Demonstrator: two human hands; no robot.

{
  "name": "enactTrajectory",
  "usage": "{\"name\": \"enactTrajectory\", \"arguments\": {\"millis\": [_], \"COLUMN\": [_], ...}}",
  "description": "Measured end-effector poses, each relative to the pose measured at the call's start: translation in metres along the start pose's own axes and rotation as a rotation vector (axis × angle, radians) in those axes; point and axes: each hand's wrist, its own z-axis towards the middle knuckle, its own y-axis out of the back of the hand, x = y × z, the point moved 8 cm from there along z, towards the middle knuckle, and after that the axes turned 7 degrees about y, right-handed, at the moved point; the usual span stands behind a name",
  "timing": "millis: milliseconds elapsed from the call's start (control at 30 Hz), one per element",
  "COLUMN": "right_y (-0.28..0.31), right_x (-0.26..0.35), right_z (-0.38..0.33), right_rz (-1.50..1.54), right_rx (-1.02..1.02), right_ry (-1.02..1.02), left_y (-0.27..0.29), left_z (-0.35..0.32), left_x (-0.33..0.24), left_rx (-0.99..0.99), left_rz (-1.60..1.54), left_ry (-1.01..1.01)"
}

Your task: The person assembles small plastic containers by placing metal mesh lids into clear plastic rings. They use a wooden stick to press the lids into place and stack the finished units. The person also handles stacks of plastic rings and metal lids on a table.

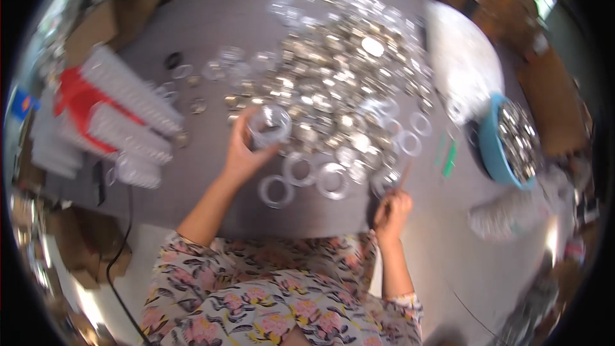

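Observation:
My left hand [248, 151] is closed round the side of a clear, round plastic container [270, 126], lifted at the near left of a heap of shiny metal lids [327, 83]. At the table's near edge my right hand [393, 211] has its fingers curled in. A thin brownish sliver [405, 172] rises from those fingers, too blurred to name. Just beyond the same hand is another clear round piece [385, 181]; whether they touch I cannot tell. Several clear plastic rings [276, 191] lie between my hands.
Stacked clear plastic tubes with red material [83, 106] stand at the left. To the right are a white bag [462, 57], a green slim tool [450, 159] and a blue basin [492, 144] of metal pieces. Cardboard boxes [86, 243] flank the grey table [192, 173]; a black cable hangs at left.

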Motion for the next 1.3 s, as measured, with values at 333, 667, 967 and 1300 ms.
{"name": "enactTrajectory", "arguments": {"millis": [333,667,967,1300], "right_y": [-0.02,-0.026,-0.023,-0.024], "right_x": [0.03,0.02,0.019,0.02], "right_z": [0.005,0.0,-0.003,-0.002], "right_rz": [0.047,0.015,-0.001,-0.012], "right_rx": [0.064,0.11,0.081,0.023], "right_ry": [0.097,0.052,0.028,0.057], "left_y": [0.053,0.013,0.014,0.014], "left_z": [-0.113,-0.104,-0.105,-0.103], "left_x": [-0.003,0.013,0.015,0.016], "left_rx": [-0.075,-0.082,-0.106,-0.093], "left_rz": [0.749,0.967,0.957,0.971], "left_ry": [-0.027,-0.06,-0.063,-0.078]}}
